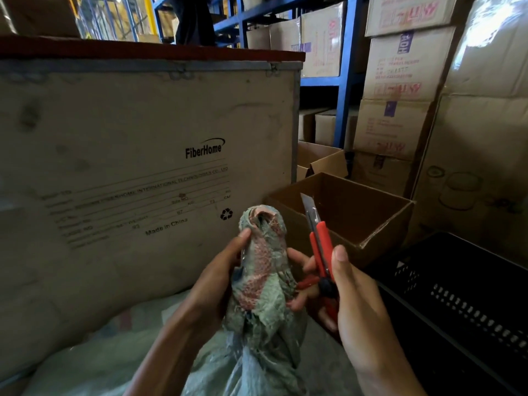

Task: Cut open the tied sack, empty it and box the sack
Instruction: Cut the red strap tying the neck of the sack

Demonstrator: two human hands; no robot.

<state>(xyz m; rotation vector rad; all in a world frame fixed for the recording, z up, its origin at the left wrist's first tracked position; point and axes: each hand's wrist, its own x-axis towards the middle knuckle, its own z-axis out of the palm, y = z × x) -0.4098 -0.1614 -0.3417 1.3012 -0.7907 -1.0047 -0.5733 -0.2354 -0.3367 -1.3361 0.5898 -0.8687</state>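
My left hand (pixel 211 281) gripped the seemingly soft, limp sack (pixel 265 270) by its bunched neck, my right hand (pixel 360 304), at three o'clock, clutching the cutter (pixel 321 247).

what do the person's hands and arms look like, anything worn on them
Both are bare: the left hand and right hand wear no gloves, rings or watch, and the forearms show no sleeves within the frame. The right thumbnail is short and unpainted.
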